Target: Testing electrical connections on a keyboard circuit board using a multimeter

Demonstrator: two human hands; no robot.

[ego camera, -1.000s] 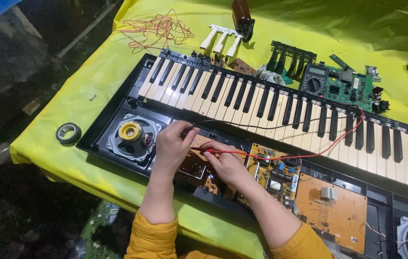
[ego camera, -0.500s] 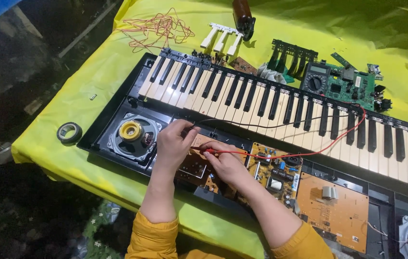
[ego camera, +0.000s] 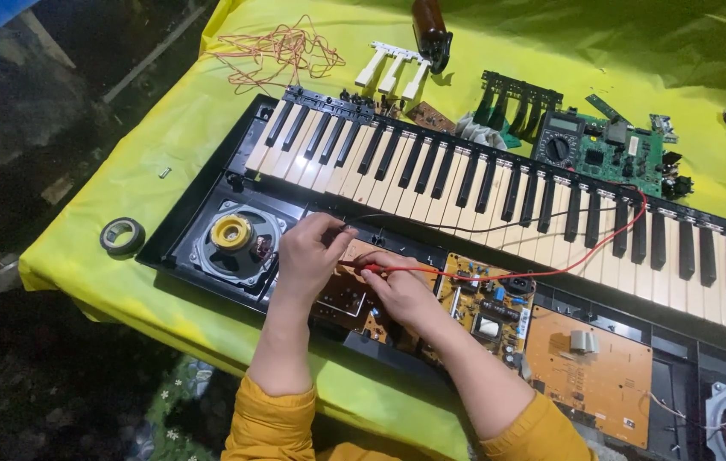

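An opened electronic keyboard (ego camera: pixel 483 183) lies on a yellow cloth. My left hand (ego camera: pixel 310 256) grips a black probe whose black lead (ego camera: pixel 465 218) runs over the keys. My right hand (ego camera: pixel 397 286) pinches a red probe (ego camera: pixel 373 269); its red lead (ego camera: pixel 568 265) loops across the keys to a multimeter (ego camera: pixel 558 141) behind the keyboard. Both probe tips rest over a brown circuit board (ego camera: pixel 350 299) between my hands, beside the left speaker (ego camera: pixel 233 241).
A roll of black tape (ego camera: pixel 122 236) lies at the cloth's left edge. Tangled red-orange wire (ego camera: pixel 278 47), loose white keys (ego camera: pixel 393 70), a brown bottle (ego camera: pixel 431 30) and a green circuit board (ego camera: pixel 628 154) lie behind the keyboard. More boards (ego camera: pixel 589 371) fill the case's right side.
None apart from a slight shift of the view; both hands stay on the probes over the same board.
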